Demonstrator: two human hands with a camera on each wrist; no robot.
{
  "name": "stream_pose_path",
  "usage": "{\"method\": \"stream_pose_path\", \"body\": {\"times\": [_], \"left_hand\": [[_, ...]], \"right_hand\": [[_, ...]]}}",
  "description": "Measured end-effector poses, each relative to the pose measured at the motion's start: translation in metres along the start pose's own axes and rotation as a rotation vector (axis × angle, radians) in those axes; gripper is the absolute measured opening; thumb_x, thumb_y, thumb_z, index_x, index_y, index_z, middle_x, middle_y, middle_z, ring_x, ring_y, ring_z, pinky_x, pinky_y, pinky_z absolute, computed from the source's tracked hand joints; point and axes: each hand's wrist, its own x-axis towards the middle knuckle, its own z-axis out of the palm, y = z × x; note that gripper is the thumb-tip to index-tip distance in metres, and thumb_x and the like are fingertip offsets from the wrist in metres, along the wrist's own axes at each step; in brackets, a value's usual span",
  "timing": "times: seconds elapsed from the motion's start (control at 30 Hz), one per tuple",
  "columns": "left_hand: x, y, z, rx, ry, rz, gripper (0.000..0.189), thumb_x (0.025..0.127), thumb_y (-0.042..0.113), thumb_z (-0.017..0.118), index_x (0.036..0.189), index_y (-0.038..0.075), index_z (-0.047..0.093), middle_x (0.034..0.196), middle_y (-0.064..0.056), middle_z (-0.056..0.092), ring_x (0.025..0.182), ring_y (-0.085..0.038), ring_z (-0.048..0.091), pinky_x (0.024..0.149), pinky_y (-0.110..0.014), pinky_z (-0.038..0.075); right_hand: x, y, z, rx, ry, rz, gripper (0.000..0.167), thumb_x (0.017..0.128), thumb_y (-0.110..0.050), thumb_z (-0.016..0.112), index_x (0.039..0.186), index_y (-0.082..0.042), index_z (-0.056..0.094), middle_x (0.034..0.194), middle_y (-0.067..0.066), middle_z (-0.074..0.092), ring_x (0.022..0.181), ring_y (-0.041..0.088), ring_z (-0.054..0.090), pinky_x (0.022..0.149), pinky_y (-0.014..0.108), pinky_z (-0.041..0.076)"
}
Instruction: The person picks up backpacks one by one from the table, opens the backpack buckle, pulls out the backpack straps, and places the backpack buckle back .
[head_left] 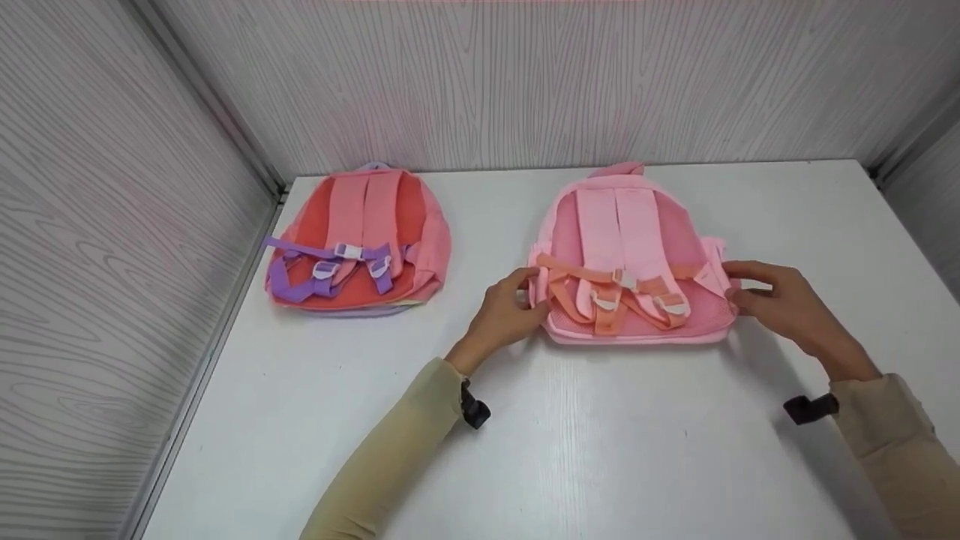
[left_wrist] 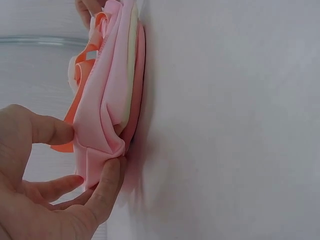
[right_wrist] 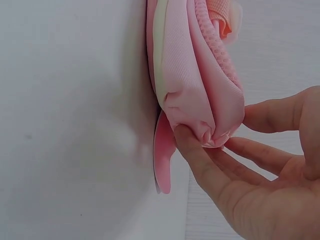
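Observation:
A pink backpack [head_left: 637, 232] lies on the white table with its shoulder straps and orange webbing facing up. My left hand [head_left: 506, 311] grips its left lower side, thumb on the upper face and fingers at the side seam, as the left wrist view shows with the pink fabric [left_wrist: 97, 120] between them. On the opposite side my right hand [head_left: 784, 304] pinches the lower right edge. In the right wrist view the fingers [right_wrist: 200, 162] press the pink side fabric [right_wrist: 182, 75], and a flat pink flap [right_wrist: 163, 155] sticks out beneath. The bag's front faces down, mostly hidden.
A second backpack [head_left: 431, 247], coral with purple straps, lies strap side up at the left of the white table [head_left: 600, 435]. Wood-grain panels [head_left: 480, 82] stand behind and to the left. Black wrist camera mounts [head_left: 474, 409] sit at both cuffs.

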Motion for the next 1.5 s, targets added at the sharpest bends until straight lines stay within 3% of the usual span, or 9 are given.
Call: {"method": "stream_pose_path", "body": {"times": [0.13, 0.23, 0.73, 0.97, 1.13, 1.27, 1.37, 1.5], "left_hand": [[-0.004, -0.005, -0.007, -0.013, -0.004, 0.021, 0.064, 0.1, 0.027, 0.07, 0.158, 0.01, 0.049, 0.143, -0.014, 0.062, 0.11, -0.021, 0.066, 0.094, -0.036, 0.06], [-0.007, -0.011, -0.013, -0.011, 0.01, 0.041, 0.062, 0.1, 0.025, 0.069, 0.157, 0.008, 0.05, 0.143, -0.016, 0.063, 0.108, -0.021, 0.067, 0.092, -0.036, 0.06], [-0.025, -0.032, -0.041, -0.014, 0.04, -0.022, 0.058, 0.102, 0.027, 0.069, 0.157, 0.016, 0.051, 0.144, -0.012, 0.062, 0.102, -0.02, 0.068, 0.087, -0.033, 0.061], [-0.03, -0.039, -0.047, 0.001, 0.054, -0.024, 0.058, 0.102, 0.027, 0.069, 0.156, 0.017, 0.052, 0.144, -0.012, 0.062, 0.094, -0.018, 0.068, 0.078, -0.029, 0.059], [-0.034, -0.043, -0.052, -0.003, 0.076, -0.021, 0.057, 0.101, 0.025, 0.07, 0.155, 0.015, 0.053, 0.145, -0.013, 0.062, 0.096, -0.019, 0.069, 0.079, -0.03, 0.06], [-0.038, -0.045, -0.056, -0.009, 0.087, 0.002, 0.057, 0.1, 0.022, 0.072, 0.154, 0.011, 0.054, 0.146, -0.014, 0.062, 0.098, -0.02, 0.072, 0.082, -0.032, 0.062], [-0.041, -0.044, -0.059, -0.009, 0.099, 0.028, 0.057, 0.099, 0.02, 0.073, 0.153, 0.008, 0.055, 0.148, -0.015, 0.062, 0.105, -0.023, 0.073, 0.088, -0.036, 0.063], [-0.041, -0.043, -0.063, 0.022, 0.148, 0.052, 0.054, 0.1, 0.021, 0.072, 0.151, 0.008, 0.058, 0.149, -0.012, 0.062, 0.118, -0.027, 0.07, 0.102, -0.042, 0.059]], "right_hand": [[-0.002, -0.006, 0.007, -0.008, -0.007, -0.008, 0.054, 0.11, -0.024, 0.058, 0.158, -0.002, 0.048, 0.159, 0.028, 0.048, 0.126, 0.041, 0.067, 0.081, 0.007, 0.051], [-0.002, -0.011, 0.012, 0.011, -0.017, -0.019, 0.052, 0.109, -0.019, 0.058, 0.157, -0.001, 0.049, 0.158, 0.028, 0.049, 0.132, 0.052, 0.061, 0.081, 0.009, 0.051], [0.008, -0.023, 0.034, 0.033, -0.06, -0.063, 0.054, 0.107, -0.021, 0.066, 0.156, -0.004, 0.053, 0.157, 0.025, 0.052, 0.135, 0.053, 0.059, 0.084, 0.01, 0.051], [0.007, -0.027, 0.042, 0.028, -0.061, -0.083, 0.052, 0.107, -0.023, 0.067, 0.154, -0.005, 0.055, 0.156, 0.023, 0.055, 0.135, 0.05, 0.059, 0.089, 0.011, 0.052], [0.007, -0.03, 0.045, 0.004, -0.067, -0.098, 0.053, 0.106, -0.026, 0.068, 0.154, -0.006, 0.056, 0.156, 0.022, 0.055, 0.133, 0.051, 0.061, 0.09, 0.016, 0.055], [0.006, -0.031, 0.045, 0.015, -0.069, -0.14, 0.052, 0.105, -0.022, 0.071, 0.152, -0.004, 0.057, 0.155, 0.022, 0.056, 0.131, 0.051, 0.063, 0.087, 0.01, 0.053], [0.005, -0.032, 0.044, 0.021, -0.032, -0.174, 0.051, 0.104, -0.018, 0.072, 0.15, -0.001, 0.058, 0.152, 0.025, 0.057, 0.13, 0.052, 0.063, 0.085, 0.006, 0.05], [0.004, -0.038, 0.045, -0.017, 0.099, -0.235, 0.047, 0.101, -0.013, 0.074, 0.144, 0.001, 0.061, 0.144, 0.025, 0.063, 0.123, 0.046, 0.068, 0.085, 0.004, 0.048]]}}
